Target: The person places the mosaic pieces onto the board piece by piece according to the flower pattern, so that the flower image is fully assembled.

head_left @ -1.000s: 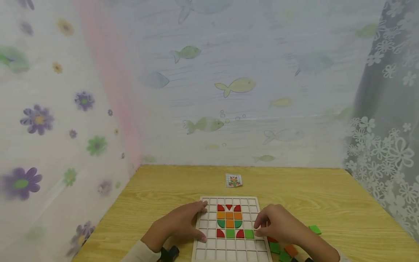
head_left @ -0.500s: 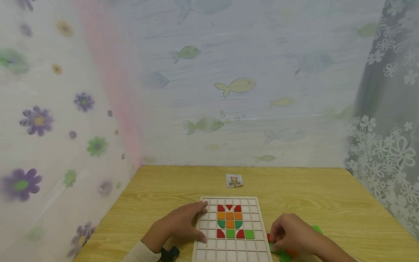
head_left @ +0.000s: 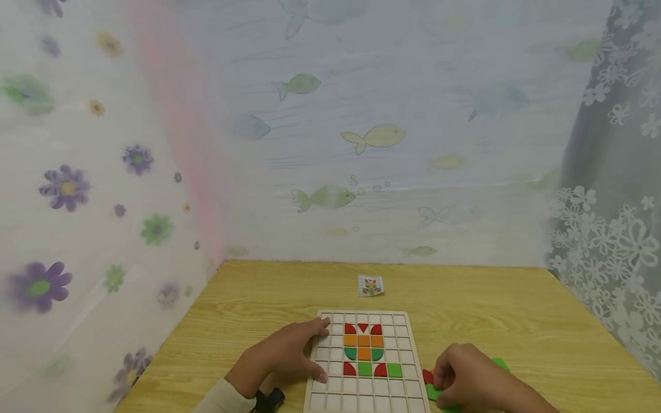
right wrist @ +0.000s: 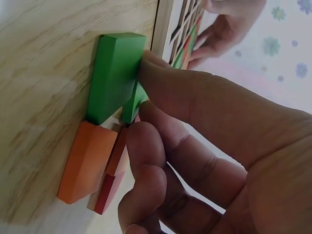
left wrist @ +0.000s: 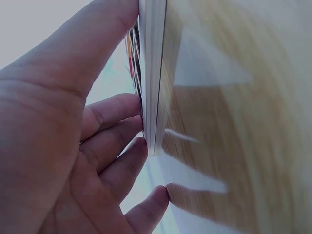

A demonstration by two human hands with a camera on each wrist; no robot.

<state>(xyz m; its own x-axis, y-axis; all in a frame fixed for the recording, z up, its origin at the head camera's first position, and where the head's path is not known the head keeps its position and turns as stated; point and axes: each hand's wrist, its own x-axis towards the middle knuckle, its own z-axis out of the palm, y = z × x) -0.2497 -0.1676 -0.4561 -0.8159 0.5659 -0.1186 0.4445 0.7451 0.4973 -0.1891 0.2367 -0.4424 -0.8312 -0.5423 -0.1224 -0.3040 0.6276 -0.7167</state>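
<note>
Left hand (head_left: 289, 351) touches the board's left edge (head_left: 308, 391), right hand (head_left: 472, 376) well apart.

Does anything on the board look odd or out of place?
The rightmost green tile on the board makes the pattern lopsided: the matching left cell has no tile. Nothing looks damaged.

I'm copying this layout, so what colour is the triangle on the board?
The triangle is red; the head view shows it best.
</note>
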